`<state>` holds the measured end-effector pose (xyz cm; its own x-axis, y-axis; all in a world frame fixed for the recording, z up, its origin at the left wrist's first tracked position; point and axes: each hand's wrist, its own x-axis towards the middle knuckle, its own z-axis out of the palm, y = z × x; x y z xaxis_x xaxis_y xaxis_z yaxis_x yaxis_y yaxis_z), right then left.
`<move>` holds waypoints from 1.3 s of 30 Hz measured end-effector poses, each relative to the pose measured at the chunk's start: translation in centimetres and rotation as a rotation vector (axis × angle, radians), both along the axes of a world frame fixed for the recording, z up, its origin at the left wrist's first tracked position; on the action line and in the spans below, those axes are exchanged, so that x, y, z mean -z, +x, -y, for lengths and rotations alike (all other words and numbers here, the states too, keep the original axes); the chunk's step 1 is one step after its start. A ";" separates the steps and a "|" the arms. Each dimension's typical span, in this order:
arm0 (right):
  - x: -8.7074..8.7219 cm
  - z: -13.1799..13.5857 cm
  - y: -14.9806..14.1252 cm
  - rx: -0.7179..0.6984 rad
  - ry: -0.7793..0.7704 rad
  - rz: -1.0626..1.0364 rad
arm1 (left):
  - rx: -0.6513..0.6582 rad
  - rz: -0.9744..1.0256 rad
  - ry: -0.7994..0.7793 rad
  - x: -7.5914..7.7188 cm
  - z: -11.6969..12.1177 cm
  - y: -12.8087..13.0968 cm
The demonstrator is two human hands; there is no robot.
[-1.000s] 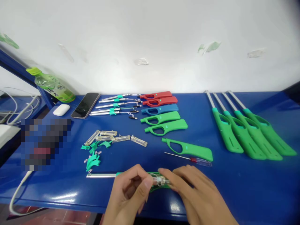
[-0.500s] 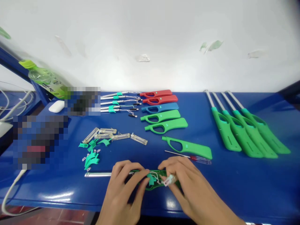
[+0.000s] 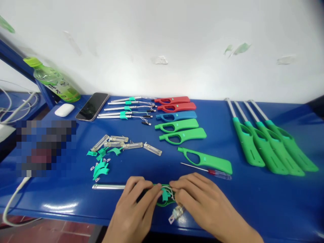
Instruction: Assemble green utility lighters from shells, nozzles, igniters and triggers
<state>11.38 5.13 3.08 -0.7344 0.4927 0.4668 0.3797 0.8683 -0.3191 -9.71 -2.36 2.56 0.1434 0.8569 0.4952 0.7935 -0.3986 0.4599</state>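
Observation:
In front of me lies an opened gas lighter: a green handle half point(image 3: 162, 204) with a silver tube point(image 3: 108, 187), a teal trigger point(image 3: 165, 194) and thin white wires point(image 3: 172, 191). My left hand point(image 3: 138, 202) is closed around it where tube meets handle, fingertips beside the trigger. My right hand point(image 3: 199, 199) is bent over the handle's right end, its fingertips at the wires and upper edge. A clear fuel tank point(image 3: 179, 211) with a pale clip at its end pokes out below the right fingers, its rest hidden by that hand.
Behind the hands lie a screwdriver point(image 3: 217, 174), a loose green handle half point(image 3: 210, 160), several more coloured handle halves point(image 3: 184, 135), fuel tanks point(image 3: 133, 145), teal triggers point(image 3: 101, 170) and wired tubes point(image 3: 118, 108). Assembled green lighters point(image 3: 273, 145) lie right; a phone point(image 3: 93, 106) and bottle point(image 3: 54, 81) left.
My right fingertips have moved left to the handle's upper edge and wires. The fuel tank's clip end has swung down toward me, below the handle. My left hand keeps its hold.

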 end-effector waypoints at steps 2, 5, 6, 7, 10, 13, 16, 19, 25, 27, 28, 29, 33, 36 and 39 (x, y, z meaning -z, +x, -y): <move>-0.3 0.0 0.0 0.004 0.008 -0.005 | 0.004 0.005 0.001 -0.2 -0.1 0.1; -0.6 0.0 -0.1 0.009 -0.016 -0.023 | 0.014 0.016 -0.010 -0.5 -0.2 0.2; -0.7 0.0 -0.1 0.013 -0.030 -0.035 | 0.017 0.019 -0.017 -0.5 -0.2 0.2; -0.7 0.1 -0.2 0.020 -0.046 -0.049 | 0.019 0.022 -0.025 -0.5 -0.2 0.2; -0.6 0.2 -0.2 0.055 -0.094 -0.087 | 0.016 0.024 -0.045 -0.3 0.0 0.3; -0.3 0.4 -0.2 0.079 -0.136 -0.109 | -0.059 0.027 -0.078 -0.2 0.2 0.4; -0.3 0.4 -0.3 0.063 -0.164 -0.120 | -0.088 0.013 -0.095 -0.2 0.1 0.7; -0.8 0.5 -0.3 0.052 -0.200 -0.126 | -0.024 -0.012 -0.041 -0.2 -0.5 1.1; -1.3 1.2 1.6 0.288 -0.207 -0.020 | -0.031 -0.009 -0.011 0.2 -1.2 1.4; -1.2 1.3 2.2 0.300 -0.186 -0.006 | -0.034 -0.002 -0.012 0.2 -1.2 1.5; -1.1 1.3 2.3 0.294 -0.221 0.000 | -0.035 0.002 -0.013 0.2 -1.2 1.5; -1.0 1.3 2.2 0.280 -0.271 0.007 | -0.034 0.007 -0.015 0.2 -1.2 1.6; -0.6 1.2 1.5 0.242 -0.381 0.009 | -0.010 0.016 -0.027 -0.1 -1.3 1.7; -0.4 1.3 1.3 0.233 -0.389 -0.001 | 0.019 0.015 -0.036 -0.2 -1.4 1.7; -0.3 1.4 1.3 0.233 -0.406 -0.009 | 0.029 0.006 -0.064 -0.2 -1.1 1.6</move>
